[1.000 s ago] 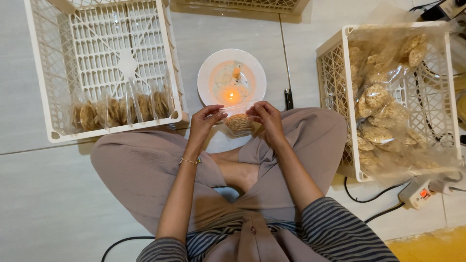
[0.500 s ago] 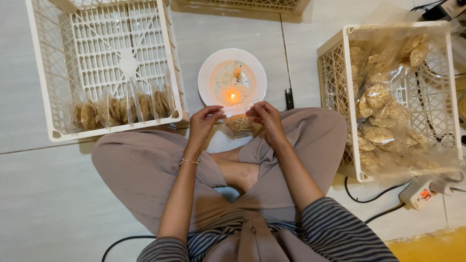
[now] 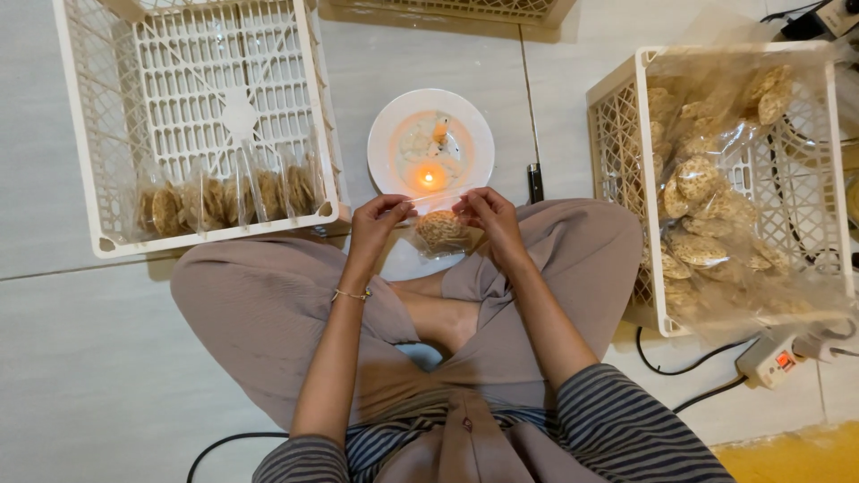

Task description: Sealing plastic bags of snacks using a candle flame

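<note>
I sit cross-legged on a tiled floor. My left hand (image 3: 378, 221) and my right hand (image 3: 484, 215) each pinch one top corner of a small clear plastic bag (image 3: 442, 231) holding round brown crackers. The bag's top edge is stretched between my fingers just beside a lit candle flame (image 3: 428, 178). The candle stands on a white plate (image 3: 386, 136), alongside a second, unlit candle stub (image 3: 440, 129).
A white plastic crate (image 3: 82, 152) at the left holds a row of filled cracker bags (image 3: 224, 199). A second crate (image 3: 626, 143) at the right holds a large clear bag of loose crackers (image 3: 707, 206). A dark lighter (image 3: 535, 182) lies beside the plate. A power strip (image 3: 774, 356) with cables sits at lower right.
</note>
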